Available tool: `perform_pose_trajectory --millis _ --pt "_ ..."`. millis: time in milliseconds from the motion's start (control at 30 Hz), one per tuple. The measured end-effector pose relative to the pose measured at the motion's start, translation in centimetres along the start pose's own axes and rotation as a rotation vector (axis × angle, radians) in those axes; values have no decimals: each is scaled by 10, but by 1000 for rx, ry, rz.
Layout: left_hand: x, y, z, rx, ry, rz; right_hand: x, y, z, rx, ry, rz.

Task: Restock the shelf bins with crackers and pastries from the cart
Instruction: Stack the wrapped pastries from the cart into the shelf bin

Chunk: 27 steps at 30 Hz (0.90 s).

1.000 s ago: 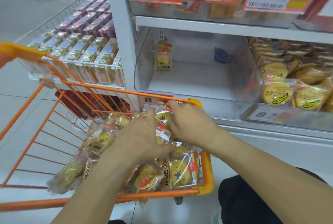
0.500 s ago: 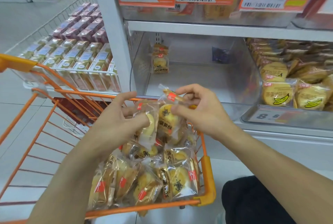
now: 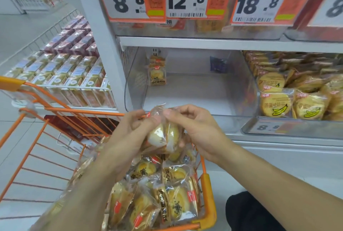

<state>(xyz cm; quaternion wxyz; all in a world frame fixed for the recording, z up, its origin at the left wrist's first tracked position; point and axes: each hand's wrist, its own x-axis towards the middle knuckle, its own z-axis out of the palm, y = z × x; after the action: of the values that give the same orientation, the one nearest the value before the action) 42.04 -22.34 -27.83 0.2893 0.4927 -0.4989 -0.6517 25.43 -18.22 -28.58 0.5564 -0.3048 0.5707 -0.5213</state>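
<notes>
Centrally, both hands grip a small bundle of wrapped pastries (image 3: 163, 134) above the orange cart (image 3: 208, 201). Left hand (image 3: 128, 138): fingers curled round the bundle's left side, thumb pressed on the clear wrapper. Right hand (image 3: 196, 128): fingers bent, thumb and forefinger pinching the wrapper's top edge. More wrapped pastries (image 3: 167, 199) lie heaped in the cart beneath. Behind the hands stands a clear shelf bin (image 3: 246, 104), holding a few upright pastry packs (image 3: 157, 71) at its back left corner. The neighbouring bin (image 3: 297, 128) to the right holds banana-printed crackers (image 3: 274, 104).
</notes>
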Motion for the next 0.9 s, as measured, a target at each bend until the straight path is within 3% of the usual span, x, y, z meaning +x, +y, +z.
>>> perform_pose_trajectory --millis 233,333,433,533,733,900 --pt "-2 -5 3 -14 -119 86 1 -2 -3 151 -96 41" --pt "0 -8 8 -33 -18 141 -4 -10 -3 72 -131 40" --pt "1 -11 17 -21 124 127 -11 -11 -4 -41 -242 80" --pt "7 -17 21 48 196 78 -11 -6 -7 -151 -240 48" --pt "10 -9 22 -107 -196 24 -1 -4 -17 -177 -241 40" --pt "16 -12 29 216 -63 343 -8 -11 -16 -452 -302 -191"
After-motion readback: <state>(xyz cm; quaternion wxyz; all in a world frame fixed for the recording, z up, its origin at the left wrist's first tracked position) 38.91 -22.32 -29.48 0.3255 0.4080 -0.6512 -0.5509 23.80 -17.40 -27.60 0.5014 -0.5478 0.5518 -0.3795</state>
